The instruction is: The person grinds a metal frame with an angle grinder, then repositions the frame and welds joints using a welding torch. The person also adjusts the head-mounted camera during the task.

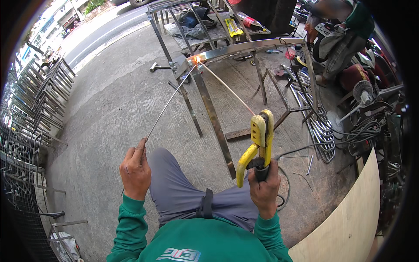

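Observation:
My left hand (136, 172) is closed around a thin metal rod (168, 102), which slants up to a corner of a shiny square-tube metal frame (212, 118). In my right hand (266, 185) is a yellow welding electrode holder (258, 135), gripped by its dark handle. A pale welding electrode (224, 85) runs from its jaws to the same corner. There, an orange glow (197, 59) burns where the electrode's tip meets the metal, close to the rod's far end. My knees are spread on either side of the frame's near leg.
A hammer (159, 67) lies on the concrete at the frame's left. Metal frames (41, 94) are stacked along the left. At right are bent tubes (316, 124), a fan (363, 92), coiled cables (364, 131), a plywood sheet (345, 218) and another person (345, 43).

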